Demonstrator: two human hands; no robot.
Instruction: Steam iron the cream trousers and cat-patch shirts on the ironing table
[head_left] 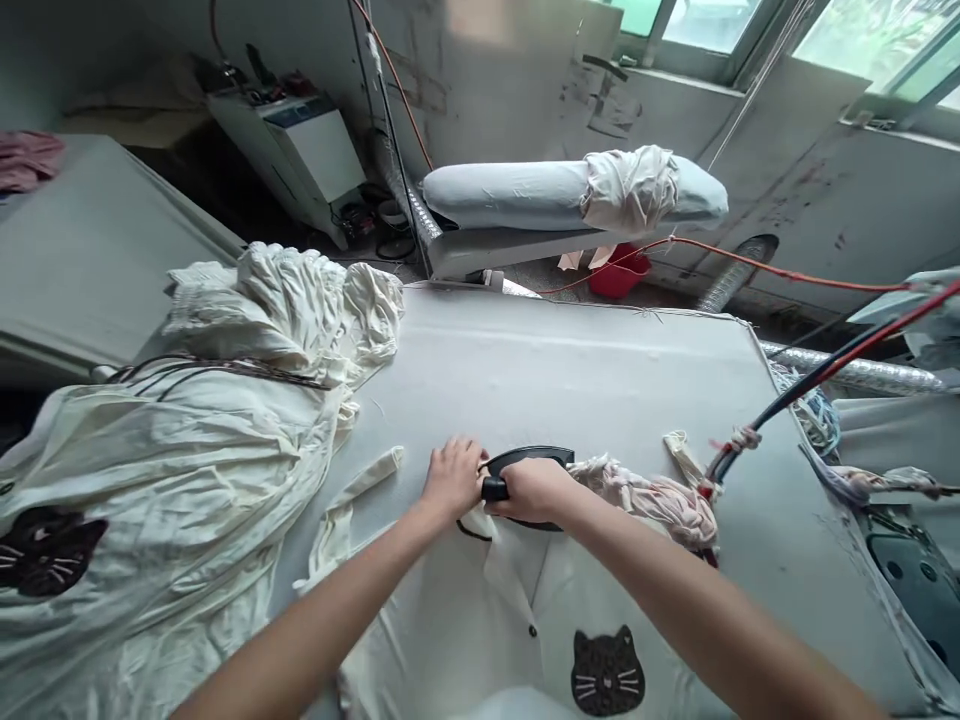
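Note:
A cream garment (450, 610) with dark trim at its collar, a dark button and a dark cat-face patch (607, 672) lies spread on the padded table. My right hand (536, 490) is wrapped round the black handle of an iron (540, 455), which rests at the garment's collar. Just left of the iron's tip, my left hand (454, 478) has its fingers bent over the collar fabric, holding it. The fingertips are partly hidden. Behind the iron lies its cord, wrapped in pinkish cloth (660, 503).
Cream garments (217, 440) are heaped at the left edge of the padded table (570, 370). Red and black hoses (817, 375) rise on the right. Behind stands a padded sleeve board (517, 193); a red bucket (621, 272) sits on the floor.

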